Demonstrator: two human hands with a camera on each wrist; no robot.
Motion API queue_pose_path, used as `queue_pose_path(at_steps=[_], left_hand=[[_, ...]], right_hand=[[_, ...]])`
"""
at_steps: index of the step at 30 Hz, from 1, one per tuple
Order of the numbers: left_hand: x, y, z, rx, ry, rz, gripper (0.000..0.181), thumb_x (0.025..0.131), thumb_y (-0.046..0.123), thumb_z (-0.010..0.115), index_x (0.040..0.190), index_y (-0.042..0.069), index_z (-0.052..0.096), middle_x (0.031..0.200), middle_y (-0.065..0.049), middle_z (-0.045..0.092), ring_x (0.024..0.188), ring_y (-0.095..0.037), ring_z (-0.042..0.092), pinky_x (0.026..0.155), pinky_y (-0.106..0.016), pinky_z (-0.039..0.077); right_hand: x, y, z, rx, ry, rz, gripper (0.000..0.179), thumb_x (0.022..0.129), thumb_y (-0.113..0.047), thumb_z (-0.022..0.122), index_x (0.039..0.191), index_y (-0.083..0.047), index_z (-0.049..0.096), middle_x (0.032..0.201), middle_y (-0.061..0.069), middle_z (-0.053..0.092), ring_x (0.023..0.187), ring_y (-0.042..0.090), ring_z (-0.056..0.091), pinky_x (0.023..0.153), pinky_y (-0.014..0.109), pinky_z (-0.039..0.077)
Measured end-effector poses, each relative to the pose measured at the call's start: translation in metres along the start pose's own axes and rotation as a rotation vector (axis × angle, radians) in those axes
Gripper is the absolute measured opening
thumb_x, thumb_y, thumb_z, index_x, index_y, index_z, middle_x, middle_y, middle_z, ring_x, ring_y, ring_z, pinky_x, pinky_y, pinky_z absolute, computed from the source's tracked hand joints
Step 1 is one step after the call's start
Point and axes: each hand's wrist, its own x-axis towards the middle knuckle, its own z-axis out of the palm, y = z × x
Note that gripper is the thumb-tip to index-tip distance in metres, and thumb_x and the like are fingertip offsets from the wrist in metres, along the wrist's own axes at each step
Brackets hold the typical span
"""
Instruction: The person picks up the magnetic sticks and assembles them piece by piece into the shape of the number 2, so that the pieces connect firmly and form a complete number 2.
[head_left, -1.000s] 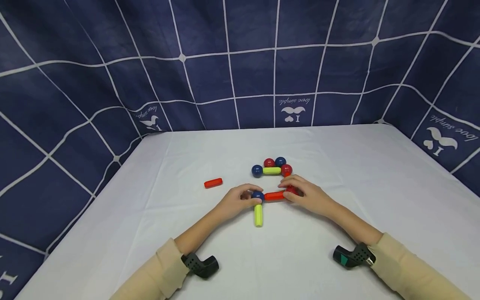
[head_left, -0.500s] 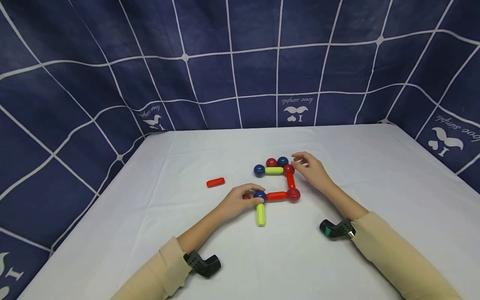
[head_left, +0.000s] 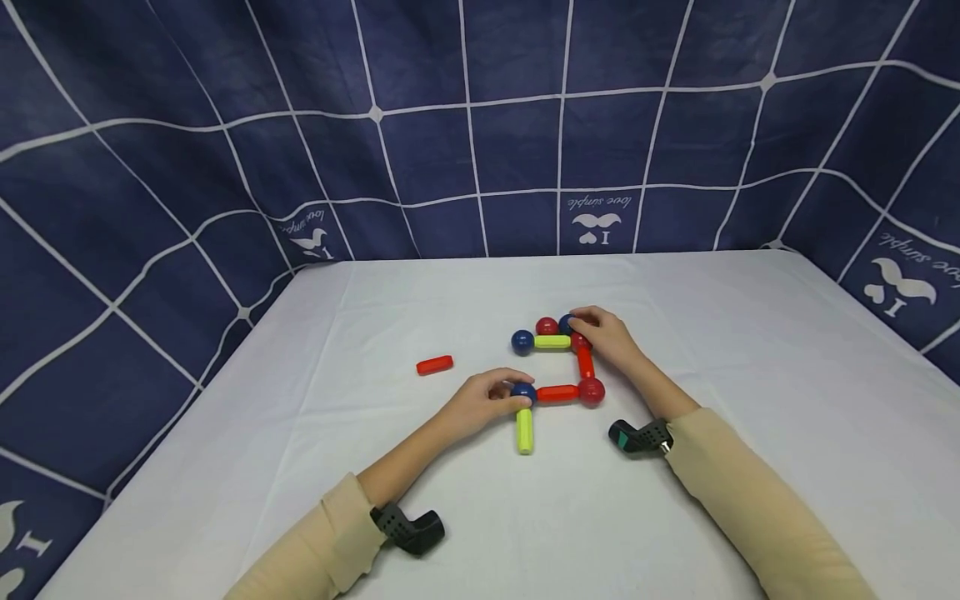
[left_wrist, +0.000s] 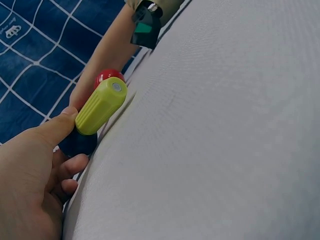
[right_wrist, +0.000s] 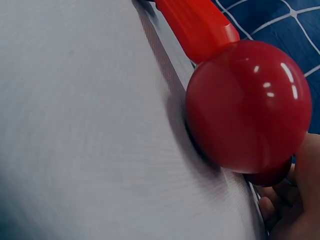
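Note:
Magnetic balls and rods form a linked chain on the table. My left hand holds the near blue ball between thumb and fingers. From that ball a yellow-green rod points towards me; in the left wrist view this rod shows its metal end. A red rod runs right to a red ball. Another red rod leads back to a second red ball, partly covered by my right hand. That hand's fingertips pinch the far blue ball.
A second yellow-green rod links the back red ball to a blue ball. Behind it sits a red ball. A loose red rod lies to the left on the white tablecloth. A dark blue checked curtain surrounds the table.
My right hand has left the near red ball, moved away from me past the chain's right side, and come onto the far blue ball. My left hand keeps its hold.

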Motion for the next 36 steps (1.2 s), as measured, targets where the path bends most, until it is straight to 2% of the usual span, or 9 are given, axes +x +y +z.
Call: queue_pose_path(at_steps=[5,10,13,19,26,28,33,36], left_hand=[[0.000,0.000,0.000,0.005,-0.005,0.000,0.034,0.084,0.035,0.063,0.115,0.022,0.061,0.094,0.001,0.057,0.082,-0.013,0.048,0.066,-0.023,0.041],[0.000,0.002,0.000,0.014,-0.011,-0.015,0.034,0.084,0.035,0.062,0.116,0.023,0.060,0.095,0.002,0.057,0.083,-0.014,0.049,0.067,-0.022,0.041],[0.001,0.002,0.000,0.014,-0.011,-0.014,0.034,0.084,0.035,0.062,0.116,0.023,0.060,0.097,0.002,0.057,0.083,-0.014,0.048,0.068,-0.023,0.041],[0.001,0.002,-0.001,0.014,-0.004,-0.009,0.033,0.084,0.034,0.063,0.115,0.023,0.060,0.095,0.002,0.056,0.083,-0.014,0.048,0.068,-0.023,0.040],[0.001,0.001,-0.001,0.015,-0.003,-0.015,0.032,0.084,0.034,0.063,0.115,0.024,0.061,0.093,0.002,0.056,0.082,-0.014,0.048,0.067,-0.023,0.040],[0.001,0.002,-0.001,0.015,-0.004,-0.010,0.033,0.084,0.034,0.063,0.115,0.023,0.061,0.093,0.002,0.056,0.081,-0.014,0.049,0.067,-0.023,0.040],[0.000,0.002,-0.001,0.014,0.000,-0.007,0.032,0.084,0.034,0.063,0.114,0.023,0.061,0.090,0.000,0.056,0.079,-0.014,0.048,0.065,-0.022,0.040],[0.000,0.001,-0.001,0.014,0.003,-0.010,0.032,0.085,0.033,0.062,0.115,0.022,0.061,0.089,-0.001,0.057,0.079,-0.014,0.048,0.065,-0.022,0.039]], right_hand=[[-0.001,0.002,0.002,0.047,0.021,0.013,0.046,0.094,-0.029,0.045,0.132,-0.004,0.044,0.131,0.020,0.046,0.117,0.032,0.043,0.101,0.043,0.038],[-0.007,0.000,0.000,0.074,0.080,-0.008,0.045,0.094,-0.029,0.047,0.133,-0.006,0.044,0.129,0.019,0.046,0.112,0.030,0.043,0.093,0.038,0.043],[-0.012,-0.003,-0.003,0.072,0.104,-0.044,0.045,0.093,-0.029,0.048,0.132,-0.006,0.045,0.127,0.019,0.045,0.112,0.030,0.043,0.089,0.036,0.043],[-0.024,-0.010,-0.010,0.014,0.113,-0.136,0.044,0.091,-0.027,0.055,0.129,-0.007,0.049,0.122,0.018,0.047,0.113,0.031,0.046,0.092,0.043,0.042],[-0.053,-0.019,-0.010,-0.022,0.069,-0.179,0.046,0.087,-0.034,0.060,0.125,-0.011,0.049,0.119,0.014,0.053,0.105,0.027,0.049,0.087,0.039,0.043],[-0.062,-0.020,-0.009,-0.035,0.073,-0.204,0.046,0.085,-0.034,0.062,0.123,-0.012,0.049,0.114,0.012,0.057,0.100,0.024,0.051,0.083,0.035,0.044],[-0.084,-0.023,-0.006,-0.033,0.077,-0.313,0.043,0.082,-0.024,0.067,0.121,-0.012,0.050,0.111,0.010,0.058,0.083,0.018,0.053,0.071,0.022,0.046],[-0.097,-0.023,-0.002,-0.036,0.044,-0.392,0.041,0.080,-0.018,0.069,0.118,-0.012,0.054,0.112,0.008,0.055,0.079,0.015,0.052,0.068,0.018,0.047]])
